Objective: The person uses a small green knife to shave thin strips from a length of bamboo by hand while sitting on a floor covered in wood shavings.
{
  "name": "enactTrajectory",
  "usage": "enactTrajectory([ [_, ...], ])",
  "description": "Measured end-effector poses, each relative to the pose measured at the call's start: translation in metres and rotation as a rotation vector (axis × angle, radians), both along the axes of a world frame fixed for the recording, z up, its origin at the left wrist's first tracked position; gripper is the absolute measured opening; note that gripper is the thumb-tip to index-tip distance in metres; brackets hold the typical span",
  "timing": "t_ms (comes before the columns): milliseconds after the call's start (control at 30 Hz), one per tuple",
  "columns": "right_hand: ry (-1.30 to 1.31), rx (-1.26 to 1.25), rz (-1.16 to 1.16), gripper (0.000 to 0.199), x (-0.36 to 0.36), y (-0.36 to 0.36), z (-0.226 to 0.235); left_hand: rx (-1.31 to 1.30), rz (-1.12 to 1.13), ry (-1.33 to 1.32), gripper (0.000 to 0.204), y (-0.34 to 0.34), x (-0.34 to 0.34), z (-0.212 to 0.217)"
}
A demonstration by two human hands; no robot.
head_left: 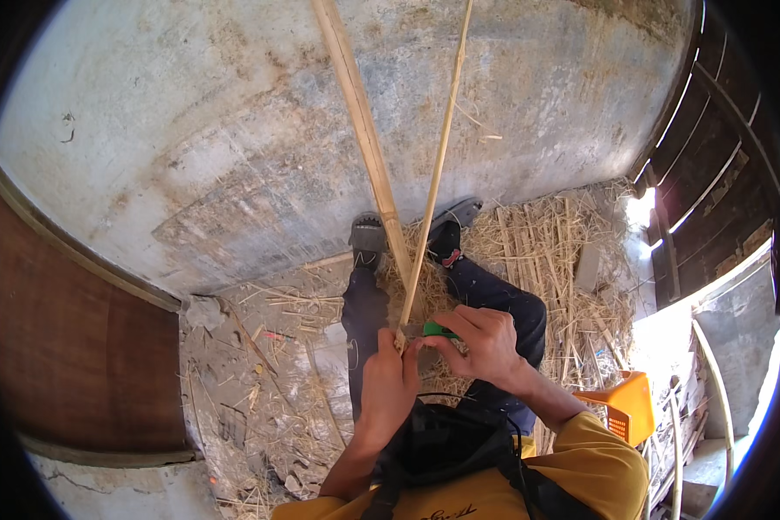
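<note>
A thin bamboo strip (443,156) runs up from between my knees and leans toward the pale wall. My left hand (384,386) is closed around its lower end. In my right hand (487,345) is a small knife with a green handle (438,329), its fingers wrapped over the handle. The short grey blade lies beside the strip, close to my left fingertips; whether it touches the strip I cannot tell. A wider split bamboo pole (364,121) stands just left of the strip, its lower part between my shoes.
Straw and shavings (537,243) cover the floor around my feet. An orange plastic basket (630,407) is to my right. A brown wooden panel (78,338) stands at the left, and the stained wall (260,156) rises ahead. Dark slats (711,173) line the right side.
</note>
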State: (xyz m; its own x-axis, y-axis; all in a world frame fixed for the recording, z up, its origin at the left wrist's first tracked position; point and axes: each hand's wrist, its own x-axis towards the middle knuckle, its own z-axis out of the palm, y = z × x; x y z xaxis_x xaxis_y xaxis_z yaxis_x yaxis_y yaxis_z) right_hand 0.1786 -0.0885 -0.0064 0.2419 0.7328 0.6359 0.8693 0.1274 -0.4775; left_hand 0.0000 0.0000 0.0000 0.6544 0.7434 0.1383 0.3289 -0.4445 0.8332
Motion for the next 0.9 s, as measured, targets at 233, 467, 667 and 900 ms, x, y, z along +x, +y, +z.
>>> enactTrajectory([
  [233,-0.041,0.007,0.004,0.029,0.002,0.003,0.003,-0.003,0.059,0.103,0.026,-0.004,-0.005,0.006],
  [467,-0.031,0.023,-0.020,0.025,0.002,0.009,0.009,-0.009,0.098,0.163,0.028,-0.011,-0.017,0.009],
  [667,0.064,0.126,-0.250,0.022,0.048,0.031,0.001,-0.120,0.036,0.255,0.029,-0.037,-0.045,-0.007],
  [900,0.115,-0.023,-0.501,0.026,0.131,0.048,-0.018,-0.158,0.009,0.380,0.027,-0.057,-0.098,-0.027],
])
